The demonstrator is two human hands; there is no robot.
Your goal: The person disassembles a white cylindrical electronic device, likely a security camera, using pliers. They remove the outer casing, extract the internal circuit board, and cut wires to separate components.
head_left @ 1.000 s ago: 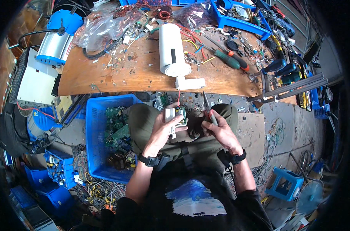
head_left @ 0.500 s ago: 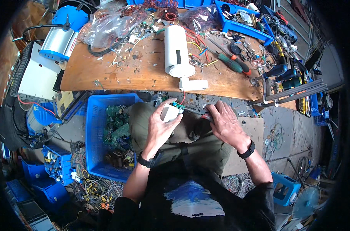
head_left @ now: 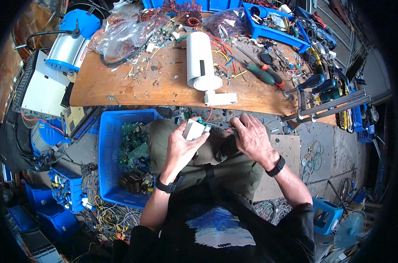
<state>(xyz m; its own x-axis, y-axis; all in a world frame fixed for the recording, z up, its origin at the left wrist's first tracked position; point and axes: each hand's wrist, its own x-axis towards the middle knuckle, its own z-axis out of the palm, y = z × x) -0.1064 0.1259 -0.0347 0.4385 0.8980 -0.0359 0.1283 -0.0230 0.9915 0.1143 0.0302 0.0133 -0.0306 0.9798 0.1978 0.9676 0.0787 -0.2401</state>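
My left hand [head_left: 181,147] grips a small white plastic housing with a green circuit board [head_left: 194,129] at its end, held above my lap just below the workbench edge. My right hand [head_left: 251,138] hovers to the right of it, palm down, fingers curled over my right knee; whether it holds anything is hidden. Both wrists carry black bands. I sit in olive trousers facing the wooden workbench [head_left: 164,87].
A white cylinder [head_left: 200,61] and a white block [head_left: 220,98] lie on the bench among screwdrivers [head_left: 262,74], wires and small parts. A blue crate of circuit boards [head_left: 129,153] stands at my left knee. More blue bins and cable tangles cover the floor.
My hands have separated: the left stays on the white part and has turned it, while the right has let go and moved off to the right.
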